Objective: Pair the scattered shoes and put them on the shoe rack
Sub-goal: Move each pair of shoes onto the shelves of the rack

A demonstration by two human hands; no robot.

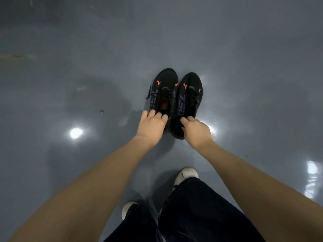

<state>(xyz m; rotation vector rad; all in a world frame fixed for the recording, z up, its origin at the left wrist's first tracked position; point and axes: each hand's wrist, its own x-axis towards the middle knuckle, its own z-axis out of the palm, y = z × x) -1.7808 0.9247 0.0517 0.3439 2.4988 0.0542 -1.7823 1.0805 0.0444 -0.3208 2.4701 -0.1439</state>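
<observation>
Two black sneakers with orange marks side by side on grey floor [70, 49], touching, toes away: left shoe [163, 89], right shoe [189, 96]. Left hand [151, 125] fingers curled over left shoe's heel collar; right hand [196, 130] pinches right shoe's heel. Pairing looks done. Shoe rack not in view; carrying and placing remain.

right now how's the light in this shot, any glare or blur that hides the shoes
Head view: dim overall, with bright glare spots on the glossy grey floor, one right beside the right hand. The two black sneakers lose detail in the dark, though their orange marks stay readable. The left hand looks slightly soft. Wide-angle stretch swells the forearms near the bottom edge.
</observation>
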